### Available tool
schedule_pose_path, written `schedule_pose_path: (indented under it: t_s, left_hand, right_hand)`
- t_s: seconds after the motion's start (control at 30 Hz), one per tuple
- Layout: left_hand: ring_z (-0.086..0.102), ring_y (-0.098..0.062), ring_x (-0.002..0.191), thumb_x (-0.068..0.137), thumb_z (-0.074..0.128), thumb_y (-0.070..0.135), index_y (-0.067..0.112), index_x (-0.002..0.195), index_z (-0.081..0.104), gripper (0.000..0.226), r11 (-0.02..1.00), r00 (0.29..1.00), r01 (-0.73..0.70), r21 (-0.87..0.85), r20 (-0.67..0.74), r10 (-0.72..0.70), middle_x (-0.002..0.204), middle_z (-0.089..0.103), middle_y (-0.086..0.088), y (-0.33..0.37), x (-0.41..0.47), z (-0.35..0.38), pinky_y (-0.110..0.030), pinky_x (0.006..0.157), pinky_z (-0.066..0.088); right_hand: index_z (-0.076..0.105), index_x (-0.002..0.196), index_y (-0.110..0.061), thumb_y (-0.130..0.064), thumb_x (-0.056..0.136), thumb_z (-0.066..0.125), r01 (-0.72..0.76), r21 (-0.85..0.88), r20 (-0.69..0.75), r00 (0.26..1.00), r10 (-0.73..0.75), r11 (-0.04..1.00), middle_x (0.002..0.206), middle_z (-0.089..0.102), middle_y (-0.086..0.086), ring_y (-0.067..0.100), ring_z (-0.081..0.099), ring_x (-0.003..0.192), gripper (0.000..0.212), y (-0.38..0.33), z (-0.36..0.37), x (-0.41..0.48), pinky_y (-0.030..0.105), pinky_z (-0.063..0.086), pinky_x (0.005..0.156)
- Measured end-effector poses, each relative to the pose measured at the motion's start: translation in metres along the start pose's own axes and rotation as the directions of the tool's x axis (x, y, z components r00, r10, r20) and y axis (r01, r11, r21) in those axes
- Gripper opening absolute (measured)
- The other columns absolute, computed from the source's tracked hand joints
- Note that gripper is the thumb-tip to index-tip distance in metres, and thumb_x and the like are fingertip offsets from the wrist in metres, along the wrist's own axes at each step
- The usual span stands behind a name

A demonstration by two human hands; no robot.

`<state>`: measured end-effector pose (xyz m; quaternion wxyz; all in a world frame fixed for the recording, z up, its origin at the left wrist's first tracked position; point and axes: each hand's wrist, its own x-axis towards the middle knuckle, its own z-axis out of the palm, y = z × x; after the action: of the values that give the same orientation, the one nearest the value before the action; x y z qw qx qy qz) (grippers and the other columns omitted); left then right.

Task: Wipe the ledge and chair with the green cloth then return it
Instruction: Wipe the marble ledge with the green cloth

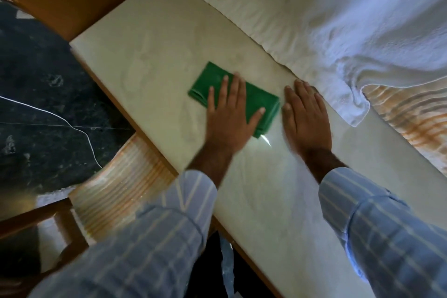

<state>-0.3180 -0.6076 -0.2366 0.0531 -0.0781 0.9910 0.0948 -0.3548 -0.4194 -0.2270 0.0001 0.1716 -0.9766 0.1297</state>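
Left hand [229, 113] flat on folded green cloth [251, 99], grip released, right hand [307, 116] spread flat on pale ledge [157, 60] beside it, grip released, white towel [314, 19] near

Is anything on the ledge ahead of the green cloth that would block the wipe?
Nothing visible does. The left hand presses the green cloth flat on the ledge, bare ahead of it. The white towel lies along the far edge, beside the right hand.
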Motion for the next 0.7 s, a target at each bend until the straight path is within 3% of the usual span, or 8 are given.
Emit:
schedule_pose_path:
  t_s: [0.1, 0.23, 0.33, 0.43, 0.53, 0.63, 0.7]
  left_hand:
    - [0.009, -0.026, 0.156, 0.097, 0.017, 0.07, 0.011, 0.16, 0.016, 0.087, 1.0, 0.998, -0.018, 0.003, 0.059, 0.018, 0.169, 0.012, -0.005, 0.005, -0.029, -0.003, -0.055, 0.123, 0.01]
    - [0.03, -0.023, 0.149, 0.1, 0.023, 0.063, 0.02, 0.149, 0.043, 0.069, 0.999, 0.999, -0.035, -0.032, 0.038, 0.036, 0.161, 0.037, 0.001, -0.006, -0.007, -0.035, -0.048, 0.115, 0.03]
    - [0.023, -0.028, 0.151, 0.102, 0.041, 0.043, 0.021, 0.153, 0.036, 0.055, 0.999, 1.0, -0.001, 0.038, 0.017, 0.0, 0.162, 0.034, -0.001, -0.03, 0.014, -0.052, -0.05, 0.119, 0.023]
    - [0.03, -0.033, 0.146, 0.099, 0.055, 0.036, 0.013, 0.157, 0.026, 0.068, 0.99, 0.987, 0.094, -0.104, 0.14, -0.079, 0.157, 0.035, -0.013, -0.055, 0.026, -0.061, -0.048, 0.117, 0.03]
    - [0.05, -0.034, 0.125, 0.089, 0.07, 0.039, 0.008, 0.137, 0.05, 0.061, 0.95, 0.972, 0.186, -0.252, 0.192, -0.139, 0.134, 0.052, -0.018, -0.072, 0.029, -0.07, -0.037, 0.1, 0.044]
    - [0.061, -0.023, 0.097, 0.077, 0.081, 0.03, 0.015, 0.1, 0.063, 0.033, 0.805, 0.96, 0.28, -0.522, 0.174, -0.221, 0.102, 0.063, -0.005, -0.092, 0.009, -0.074, -0.025, 0.074, 0.043]
    - [0.063, -0.02, 0.085, 0.076, 0.081, 0.023, 0.016, 0.093, 0.06, 0.027, 0.584, 0.941, 0.331, -0.741, 0.212, -0.264, 0.091, 0.064, -0.001, -0.108, -0.014, -0.077, -0.03, 0.072, 0.049]
  right_hand:
    - [0.046, 0.155, -0.018, -0.041, 0.108, 0.028, -0.025, 0.063, 0.038, 0.999, 0.022, 0.998, 0.168, 0.036, 0.011, 0.026, 0.028, 0.158, 0.055, -0.001, -0.004, -0.001, 0.043, 0.019, 0.131]
    - [0.064, 0.139, -0.027, -0.064, 0.099, 0.045, -0.076, 0.263, 0.182, 0.983, 0.028, 0.962, 0.164, 0.043, 0.01, 0.03, 0.034, 0.154, 0.058, -0.01, -0.015, 0.008, 0.049, 0.028, 0.126]
    - [0.072, 0.119, -0.018, -0.064, 0.087, 0.065, -0.036, 0.158, 0.225, 0.974, 0.0, 0.987, 0.132, 0.063, 0.012, 0.035, 0.056, 0.127, 0.056, -0.024, -0.019, 0.015, 0.047, 0.049, 0.105]
    - [0.073, 0.105, -0.013, -0.059, 0.079, 0.078, -0.226, 0.103, 0.391, 0.905, 0.169, 0.969, 0.102, 0.066, 0.009, 0.031, 0.064, 0.102, 0.052, -0.04, -0.027, 0.034, 0.038, 0.053, 0.085]
    - [0.064, 0.079, -0.014, -0.048, 0.079, 0.083, -0.304, 0.117, 0.524, 0.828, 0.201, 0.945, 0.082, 0.063, 0.004, 0.028, 0.064, 0.093, 0.039, -0.051, -0.031, 0.048, 0.032, 0.049, 0.077]
    - [0.054, 0.065, -0.021, -0.03, 0.08, 0.08, -0.407, 0.346, 0.546, 0.82, 0.171, 0.846, 0.07, 0.056, -0.004, 0.022, 0.059, 0.081, 0.031, -0.064, -0.036, 0.048, 0.029, 0.044, 0.066]
    - [0.054, 0.067, -0.023, -0.022, 0.081, 0.075, -0.485, 0.531, 0.536, 0.828, 0.168, 0.694, 0.075, 0.057, -0.002, 0.021, 0.057, 0.081, 0.026, -0.08, -0.04, 0.041, 0.031, 0.045, 0.067]
